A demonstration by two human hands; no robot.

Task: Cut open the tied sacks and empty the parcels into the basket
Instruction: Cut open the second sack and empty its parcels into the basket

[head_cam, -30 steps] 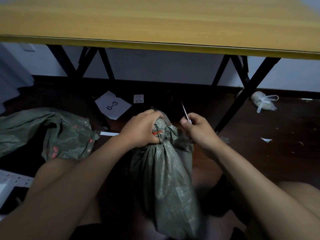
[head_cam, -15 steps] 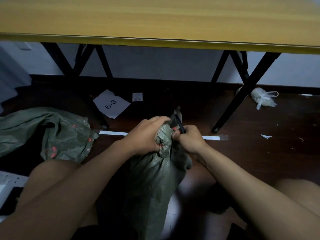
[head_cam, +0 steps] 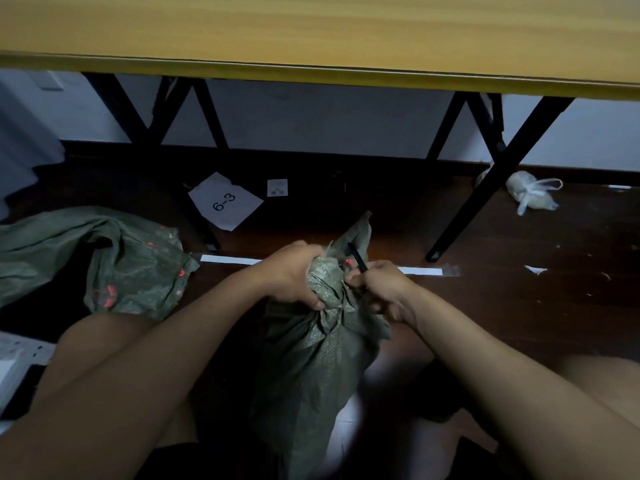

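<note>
Two green sacks [head_cam: 311, 341] [head_cam: 104, 258]: left hand [head_cam: 291, 275] gripping one's neck, right hand [head_cam: 377, 289] clutching a black tool [head_cam: 356, 256].

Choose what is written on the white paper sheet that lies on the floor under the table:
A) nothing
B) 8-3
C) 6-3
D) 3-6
C: the white paper sheet, on the floor beyond the person's hands, shows "6-3" in dark characters.

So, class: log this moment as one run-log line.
left hand: grips sack neck | right hand: holds cutter at tie | sack: still tied
</note>
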